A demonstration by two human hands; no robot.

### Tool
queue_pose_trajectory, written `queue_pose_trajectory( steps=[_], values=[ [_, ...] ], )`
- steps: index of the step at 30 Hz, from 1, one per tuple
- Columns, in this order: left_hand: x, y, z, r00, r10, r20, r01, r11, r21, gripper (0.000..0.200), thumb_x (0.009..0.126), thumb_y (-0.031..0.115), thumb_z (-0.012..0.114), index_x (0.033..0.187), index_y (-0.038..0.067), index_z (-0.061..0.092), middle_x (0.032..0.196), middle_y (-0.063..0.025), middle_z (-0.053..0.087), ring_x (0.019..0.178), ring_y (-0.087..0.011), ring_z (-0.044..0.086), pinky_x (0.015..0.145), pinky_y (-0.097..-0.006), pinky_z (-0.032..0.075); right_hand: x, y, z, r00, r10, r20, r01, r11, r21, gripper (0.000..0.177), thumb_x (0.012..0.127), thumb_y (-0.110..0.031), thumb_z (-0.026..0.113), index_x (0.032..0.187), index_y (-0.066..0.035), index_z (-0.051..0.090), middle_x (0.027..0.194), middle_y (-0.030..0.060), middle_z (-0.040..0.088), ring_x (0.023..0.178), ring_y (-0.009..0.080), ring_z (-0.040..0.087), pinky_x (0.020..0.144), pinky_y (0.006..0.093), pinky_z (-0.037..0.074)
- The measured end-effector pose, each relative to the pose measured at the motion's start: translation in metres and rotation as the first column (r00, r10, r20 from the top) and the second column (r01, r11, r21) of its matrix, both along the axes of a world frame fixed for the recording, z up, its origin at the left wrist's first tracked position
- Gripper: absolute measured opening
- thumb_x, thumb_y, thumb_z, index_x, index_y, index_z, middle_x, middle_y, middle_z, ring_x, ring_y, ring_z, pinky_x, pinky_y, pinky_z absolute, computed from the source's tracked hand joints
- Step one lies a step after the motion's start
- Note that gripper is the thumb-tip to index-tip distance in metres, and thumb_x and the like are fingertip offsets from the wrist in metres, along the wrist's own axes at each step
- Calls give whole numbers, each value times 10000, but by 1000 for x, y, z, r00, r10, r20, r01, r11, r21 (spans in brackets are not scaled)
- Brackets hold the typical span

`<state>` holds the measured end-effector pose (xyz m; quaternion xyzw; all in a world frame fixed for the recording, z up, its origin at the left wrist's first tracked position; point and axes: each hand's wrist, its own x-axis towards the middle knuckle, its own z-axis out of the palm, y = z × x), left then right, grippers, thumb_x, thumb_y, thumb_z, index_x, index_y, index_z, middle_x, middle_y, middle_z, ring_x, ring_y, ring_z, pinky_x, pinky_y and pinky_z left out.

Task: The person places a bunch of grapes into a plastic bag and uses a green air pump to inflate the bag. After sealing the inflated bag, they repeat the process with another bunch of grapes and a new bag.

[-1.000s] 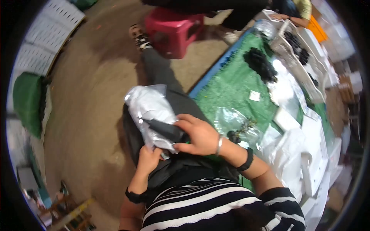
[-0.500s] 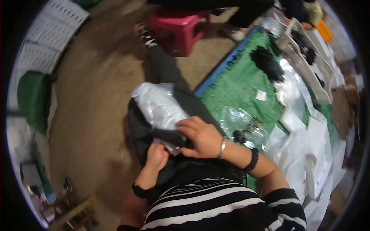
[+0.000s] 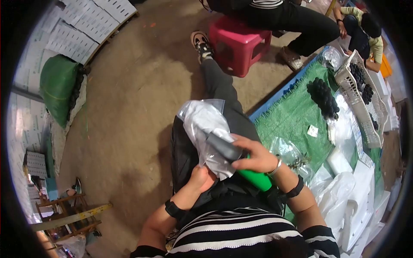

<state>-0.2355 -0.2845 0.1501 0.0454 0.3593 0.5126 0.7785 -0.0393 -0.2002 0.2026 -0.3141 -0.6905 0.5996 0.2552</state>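
Note:
A clear plastic bag with white wrapping inside (image 3: 205,120) lies across my lap. My left hand (image 3: 202,178) is closed on the bag's near edge. In my right hand (image 3: 254,155) is a tool with a dark grey head (image 3: 223,146) and a green body (image 3: 257,178); its grey end rests against the bag. What the wrapping holds is hidden. To the right, a bunch of dark grapes (image 3: 322,98) lies on the green cloth (image 3: 286,118), and a clear bag with stems (image 3: 290,157) is nearer to my right wrist.
Ahead, a person in dark trousers (image 3: 297,26) sits by a red stool (image 3: 241,43). Another person (image 3: 370,38) is at the upper right, beside a white crate of grapes (image 3: 361,103). A green sack (image 3: 60,88) and white boxes (image 3: 79,34) stand left; white foam sheets (image 3: 361,189) lie right.
The view has shifted, so the scene sits lower and further right. The tool's green body now shows below my right hand, and its grey head points up along the bag.

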Motion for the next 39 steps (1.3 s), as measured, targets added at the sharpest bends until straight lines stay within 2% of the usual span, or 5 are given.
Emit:
queue_pose_trajectory(
  steps=[8, 16, 33, 37, 39],
  values=[
    [17, -5, 10, 997, -68, -40, 69, 998, 13, 439, 908, 313, 385, 1272, 68, 363, 1251, -85, 441, 1150, -224, 433, 954, -392, 381, 18, -1, 20, 996, 88, -20, -79, 960, 270, 547, 651, -360, 676, 1043, 5, 565, 1255, 315, 370, 1150, 416, 397, 961, 383, 324],
    [63, -22, 27, 990, -95, -105, 105, 991, 89, 379, 892, 188, 435, 1240, 42, 404, 1244, -87, 463, 1148, -223, 441, 991, -384, 332, 85, -25, 18, 991, 21, -135, -21, 1000, 3, 517, 621, -207, 732, 1051, 16, 552, 1300, 254, 362, 1221, 347, 361, 958, 362, 320],
    [6, -7, -10, 945, -302, -123, 311, 949, 59, 379, 916, 272, 408, 1242, 79, 411, 1225, -66, 470, 1103, -191, 473, 932, -339, 407, 37, -11, 2, 973, 110, -203, -79, 984, 157, 561, 632, -271, 722, 1055, 50, 538, 1277, 217, 415, 1141, 344, 446, 940, 358, 356],
    [21, 4, 12, 941, -254, -226, 312, 908, 279, 492, 895, 294, 443, 1320, 109, 277, 1222, -70, 444, 1044, -209, 495, 899, -343, 418, 45, 13, -6, 936, 46, -349, -90, 990, -113, 566, 699, -237, 707, 1130, 62, 493, 1223, 152, 486, 1069, 249, 506, 879, 319, 404],
    [-11, -5, -8, 929, -370, 12, 367, 915, -167, 599, 850, 465, 441, 1291, 76, 330, 1174, -140, 490, 1001, -291, 522, 853, -434, 444, 76, 31, -20, 940, -71, -334, -66, 922, -382, 568, 715, -236, 694, 1150, 56, 475, 1100, 130, 561, 936, 218, 573, 808, 299, 443]
  ],
)
